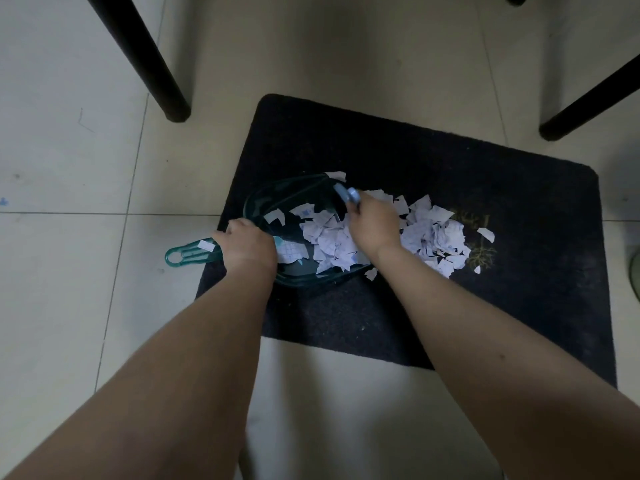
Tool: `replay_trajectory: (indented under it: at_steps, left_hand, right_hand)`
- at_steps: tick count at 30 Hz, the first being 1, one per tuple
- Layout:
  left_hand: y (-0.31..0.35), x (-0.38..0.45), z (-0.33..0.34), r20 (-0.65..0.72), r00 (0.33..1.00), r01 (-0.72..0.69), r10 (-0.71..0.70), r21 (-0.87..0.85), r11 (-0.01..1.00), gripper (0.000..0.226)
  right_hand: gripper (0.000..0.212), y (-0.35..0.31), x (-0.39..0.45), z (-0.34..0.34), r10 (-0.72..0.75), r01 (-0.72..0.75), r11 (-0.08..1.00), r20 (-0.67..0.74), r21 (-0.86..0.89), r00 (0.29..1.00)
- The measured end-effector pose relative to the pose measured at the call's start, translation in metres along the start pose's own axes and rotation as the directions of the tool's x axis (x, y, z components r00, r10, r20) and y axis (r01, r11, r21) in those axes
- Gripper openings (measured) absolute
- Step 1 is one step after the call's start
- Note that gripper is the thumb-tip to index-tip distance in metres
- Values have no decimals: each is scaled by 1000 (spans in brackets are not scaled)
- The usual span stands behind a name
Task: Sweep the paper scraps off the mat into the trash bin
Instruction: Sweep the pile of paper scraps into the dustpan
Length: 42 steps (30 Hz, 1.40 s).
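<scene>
A dark mat [398,154] lies on the tiled floor. A clear green dustpan [277,199] rests on its left part, mouth facing right, with white paper scraps [329,237] inside. More scraps [433,233] are heaped on the mat just right of the pan. My left hand [247,244] grips the dustpan's handle [188,253], which sticks out over the floor. My right hand [372,225] grips a small brush with a blue-grey handle end [348,195], held over the scraps at the pan's mouth. The bristles are hidden under my hand.
Black furniture legs stand at the upper left [162,81] and upper right [588,102], close to the mat's far corners. A faint plant motif [479,244] marks the mat. A greenish object's edge [635,271] shows at the right border. No trash bin is in view.
</scene>
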<state>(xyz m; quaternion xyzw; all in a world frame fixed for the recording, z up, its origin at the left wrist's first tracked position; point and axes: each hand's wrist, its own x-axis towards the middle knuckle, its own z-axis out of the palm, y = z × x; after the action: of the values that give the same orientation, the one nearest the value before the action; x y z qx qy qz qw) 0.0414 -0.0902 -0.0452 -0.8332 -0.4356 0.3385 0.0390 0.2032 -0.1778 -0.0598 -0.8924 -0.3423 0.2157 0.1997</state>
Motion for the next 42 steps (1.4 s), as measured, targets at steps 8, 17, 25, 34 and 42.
replay_trajectory:
  at_steps: [8,17,25,34,42]
  left_hand:
    - [0,0,0,-7,1000,-8,8,9,1000,41]
    - [-7,3,-4,5,1000,-19,19,24,1000,41]
    - [-6,0,0,17,1000,-7,7,11,1000,43]
    - [-8,-3,-1,3,1000,-29,29,-12,999,41]
    - [4,-1,-9,-57,992,-109,110,23,994,41]
  right_hand:
    - [32,-9,-7,-18,-53,68,991,-128,116,990]
    - [35,-16,64,-29,-10,7,999,60,41,998]
    - [31,-12,39,-24,-67,84,991,170,-100,983]
    - [33,17,33,-51,141,-116,986,-231,118,963]
    - [33,72,22,-70,385,-411,911,-383,14,840]
